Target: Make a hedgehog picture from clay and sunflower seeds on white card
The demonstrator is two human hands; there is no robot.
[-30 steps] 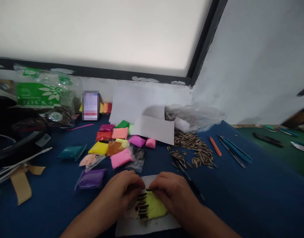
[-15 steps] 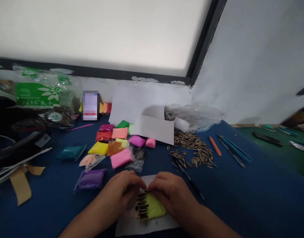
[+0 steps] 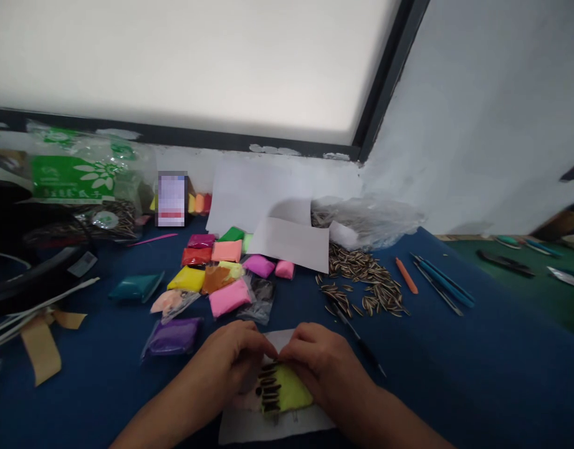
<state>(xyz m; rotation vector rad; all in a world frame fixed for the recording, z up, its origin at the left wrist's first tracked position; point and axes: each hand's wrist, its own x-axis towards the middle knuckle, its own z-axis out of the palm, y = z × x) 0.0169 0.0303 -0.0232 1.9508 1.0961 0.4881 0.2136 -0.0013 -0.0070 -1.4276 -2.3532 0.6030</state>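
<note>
A dark blue cloth [image 3: 492, 368] spreads under everything, probably to keep the table clean and give small pieces a plain ground. At the far left stands a printed plastic bag [image 3: 71, 178] of seeds, upright against the wall, perhaps so its contents do not spill. The left hand [image 3: 240, 355] and right hand [image 3: 321, 358] come in from the near edge and frame the work from either side, seemingly to steady it while the fingertips meet at its far edge. On both, thumb and forefinger are drawn together in a fine pinch; I cannot tell whether either grips a seed there, as the fingers hide the spot. Beneath lies a white sheet [image 3: 249, 430], likely a base that lets the piece be turned. The purple packet [image 3: 172, 337] sits near left, apart from the other coloured packets. The seed pile [image 3: 368, 274] lies loose to the far right of the hands, presumably for easy picking. The yellow-green clay [image 3: 295, 390] is flat on the sheet between the hands, and the smallest things, dark seeds [image 3: 270, 388], line its left side in a row
</note>
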